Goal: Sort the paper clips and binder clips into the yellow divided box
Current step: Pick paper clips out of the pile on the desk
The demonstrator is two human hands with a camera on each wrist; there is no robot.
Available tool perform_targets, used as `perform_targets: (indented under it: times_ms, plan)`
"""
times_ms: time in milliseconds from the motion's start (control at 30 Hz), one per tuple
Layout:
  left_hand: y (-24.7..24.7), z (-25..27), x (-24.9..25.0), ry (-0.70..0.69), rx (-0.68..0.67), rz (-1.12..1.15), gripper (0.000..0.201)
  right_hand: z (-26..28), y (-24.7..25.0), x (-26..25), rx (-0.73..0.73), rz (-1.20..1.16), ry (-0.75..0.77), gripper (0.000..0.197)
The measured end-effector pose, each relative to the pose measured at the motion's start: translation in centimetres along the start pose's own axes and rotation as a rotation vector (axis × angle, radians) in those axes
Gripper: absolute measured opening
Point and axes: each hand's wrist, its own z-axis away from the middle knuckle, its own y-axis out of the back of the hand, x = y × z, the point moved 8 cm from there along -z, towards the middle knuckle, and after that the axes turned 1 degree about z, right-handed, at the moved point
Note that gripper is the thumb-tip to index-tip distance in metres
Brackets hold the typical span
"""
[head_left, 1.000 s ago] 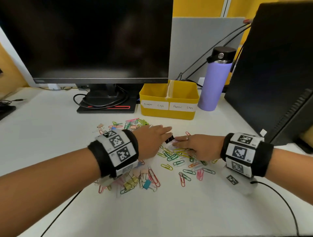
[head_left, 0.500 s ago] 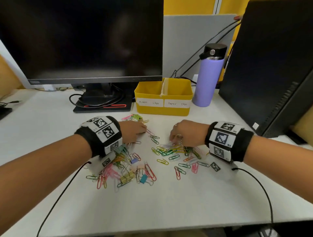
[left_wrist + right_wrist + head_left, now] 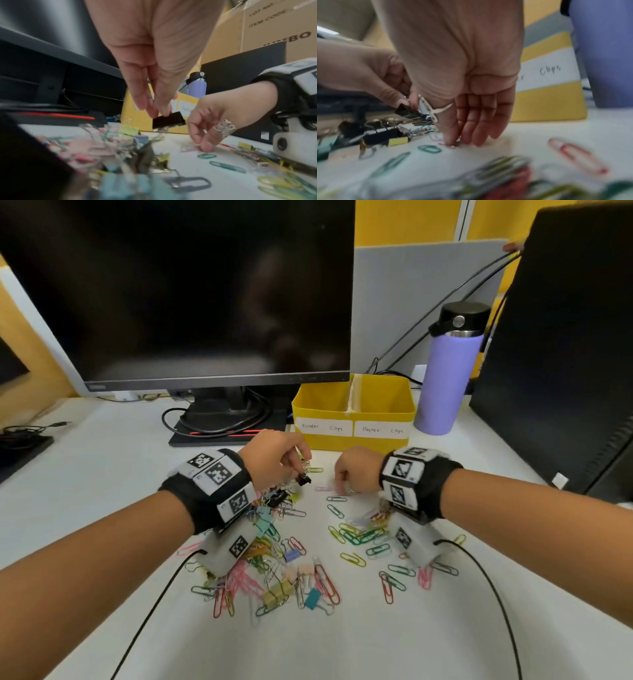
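The yellow divided box (image 3: 325, 441) stands at the back of the desk, its halves labelled "Binder Clips" and "Paper Clips". Coloured paper clips (image 3: 363, 534) and binder clips (image 3: 277, 594) lie scattered in front of it. My left hand (image 3: 274, 460) pinches a black binder clip (image 3: 169, 119) just above the pile, a short way in front of the box. My right hand (image 3: 352, 470) has its fingertips (image 3: 452, 140) down on the desk, pinching a small pale paper clip (image 3: 190, 146); the clip itself is blurred.
A black monitor (image 3: 178, 289) and its stand with cables (image 3: 219, 419) rise behind the left side. A purple bottle (image 3: 448, 371) stands right of the box, beside a dark computer tower (image 3: 561, 354). Wrist-camera cables (image 3: 496, 594) trail over the desk.
Both hands have moved away from me toward the box. My left hand has lifted a black binder clip off the pile; my right hand has curled its fingers down onto a paper clip.
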Motion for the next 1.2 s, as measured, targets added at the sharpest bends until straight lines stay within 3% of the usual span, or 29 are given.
perform_targets:
  times_ms: [167, 267, 400, 500, 567, 667, 767, 833, 900, 1000, 1100, 1200]
  plan:
    - [0.4, 1.5, -1.2, -0.03, -0.167, -0.266, 0.036, 2.6, -0.3, 1.2, -0.085, 0.056, 0.065, 0.025]
    - [0.1, 3.3, -0.4, -0.028, -0.195, -0.361, 0.039, 3.0, 1.3, 1.1, -0.002, 0.063, 0.038, 0.027]
    - [-2.7, 7.6, 3.4, -0.222, -0.331, -0.41, 0.039, 3.7, 1.3, 0.8, 0.01, 0.088, 0.026, 0.035]
    - [-5.9, 12.4, 4.4, -0.352, -0.583, -0.511, 0.06, 5.8, -1.2, 1.2, -0.166, 0.138, -0.02, 0.047]
    - [-7.3, 14.6, 3.7, -0.348, -0.699, -0.587, 0.085, 7.5, -2.7, 1.3, -0.269, 0.149, -0.027, 0.053]
    - [-7.8, 15.6, 2.0, -0.263, -0.761, -0.598, 0.087, 8.3, -3.5, 0.6, -0.188, 0.117, 0.036, 0.057]
    - [-7.0, 15.2, 0.4, -0.173, -0.771, -0.651, 0.093, 9.3, -3.6, -2.7, -0.073, 0.065, 0.216, 0.054]
    - [-6.5, 14.8, -0.5, -0.134, -0.777, -0.71, 0.098, 10.6, -4.4, -5.8, -0.111, 0.075, 0.369, 0.053]
    - [-5.9, 14.4, -1.7, -0.095, -0.756, -0.776, 0.094, 11.4, -5.4, -7.4, -0.165, 0.103, 0.428, 0.054]
    - [-4.5, 13.7, -3.4, -0.022, -0.679, -0.833, 0.058, 11.0, -5.8, -6.4, -0.131, 0.153, 0.345, 0.043]
    - [-2.9, 12.7, -2.9, -0.013, -0.55, -0.811, 0.052, 9.8, -5.0, -4.9, -0.097, 0.271, 0.216, 0.039]
    - [-1.9, 11.9, 0.3, -0.055, -0.399, -0.599, 0.047, 8.7, -3.9, -6.2, -0.058, 0.203, 0.24, 0.055]
